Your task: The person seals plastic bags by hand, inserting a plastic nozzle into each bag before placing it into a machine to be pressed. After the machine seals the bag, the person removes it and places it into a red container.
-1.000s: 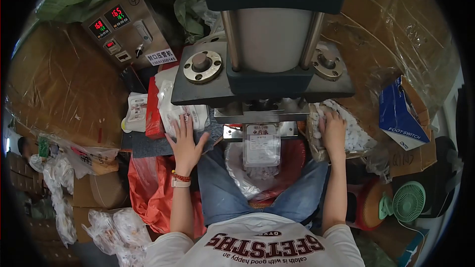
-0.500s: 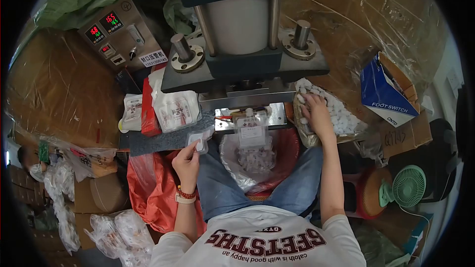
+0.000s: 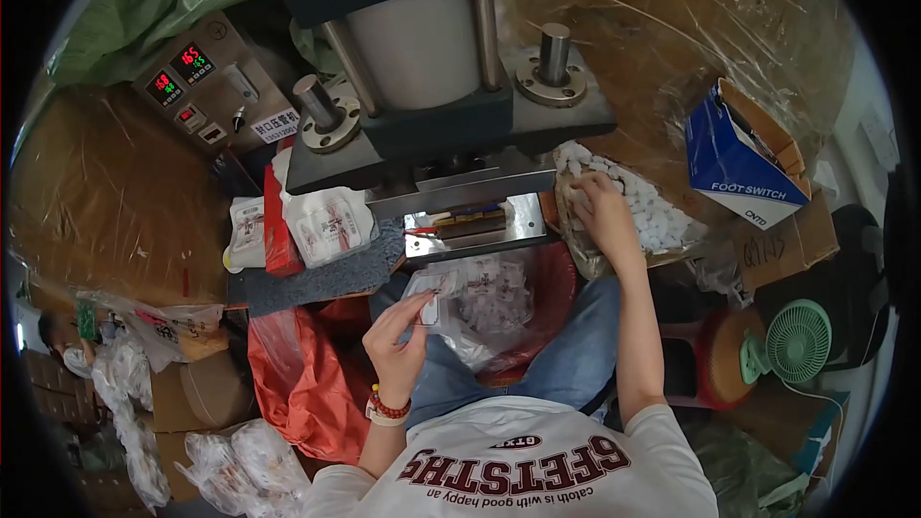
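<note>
My left hand [image 3: 395,350] pinches a flat clear plastic pouch [image 3: 432,307] with printing on it, held in front of the press over the lined bin. My right hand [image 3: 606,219] is above the left part of a tray heaped with small white plastic pieces [image 3: 660,221]. Its fingers are bent together; whatever lies between them is too small to make out. Behind the hands stands a heat-sealing press [image 3: 422,125], its lower metal plate [image 3: 523,221] bare of any pouch. Printed pouches [image 3: 494,297] lie in the plastic-lined red bin [image 3: 556,302] between the knees.
A stack of printed pouches [image 3: 331,225] lies beside a red box [image 3: 278,230] on the grey mat [image 3: 317,278]. The control box [image 3: 216,86] with lit digits stands back left. A blue foot-switch carton [image 3: 743,168] and a green fan [image 3: 798,341] are at the right.
The pouch at the press plate is gone from there. My left hand has brought its pouch rightward, toward the middle. My right hand has lifted slightly from the white pieces, and the view has tilted.
</note>
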Available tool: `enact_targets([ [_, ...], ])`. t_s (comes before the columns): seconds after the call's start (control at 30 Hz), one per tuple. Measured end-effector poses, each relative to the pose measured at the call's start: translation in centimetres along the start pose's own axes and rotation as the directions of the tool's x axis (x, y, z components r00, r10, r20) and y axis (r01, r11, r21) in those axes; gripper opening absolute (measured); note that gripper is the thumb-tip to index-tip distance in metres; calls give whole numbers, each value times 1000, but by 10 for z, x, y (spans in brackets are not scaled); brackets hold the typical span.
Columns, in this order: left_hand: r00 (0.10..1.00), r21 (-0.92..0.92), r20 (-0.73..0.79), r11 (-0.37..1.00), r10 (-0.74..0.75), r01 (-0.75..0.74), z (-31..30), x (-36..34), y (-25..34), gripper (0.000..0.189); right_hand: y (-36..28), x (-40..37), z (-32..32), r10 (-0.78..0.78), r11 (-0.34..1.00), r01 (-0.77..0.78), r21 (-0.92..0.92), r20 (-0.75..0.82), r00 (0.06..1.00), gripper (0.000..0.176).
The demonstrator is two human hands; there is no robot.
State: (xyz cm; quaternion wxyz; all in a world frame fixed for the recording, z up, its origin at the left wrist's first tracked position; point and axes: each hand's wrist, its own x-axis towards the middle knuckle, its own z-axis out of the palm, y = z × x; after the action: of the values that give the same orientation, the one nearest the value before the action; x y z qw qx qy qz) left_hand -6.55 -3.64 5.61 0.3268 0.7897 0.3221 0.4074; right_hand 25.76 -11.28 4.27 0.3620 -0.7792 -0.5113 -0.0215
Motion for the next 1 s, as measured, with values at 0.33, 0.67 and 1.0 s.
enact_targets([
  [0.33,982,178,25,965,189,-191,-2,5,4,34,-133,-67,3,-408,829,405,385,-80,910,33],
  [0.67,943,-200,331,976,-21,91,23,1,-27,12,-121,-49,11,-271,892,235,387,42,962,47],
  [1.0,767,-693,504,345,-396,634,74,57,-50,20,-20,-16,-5,203,946,-151,-285,163,965,25],
])
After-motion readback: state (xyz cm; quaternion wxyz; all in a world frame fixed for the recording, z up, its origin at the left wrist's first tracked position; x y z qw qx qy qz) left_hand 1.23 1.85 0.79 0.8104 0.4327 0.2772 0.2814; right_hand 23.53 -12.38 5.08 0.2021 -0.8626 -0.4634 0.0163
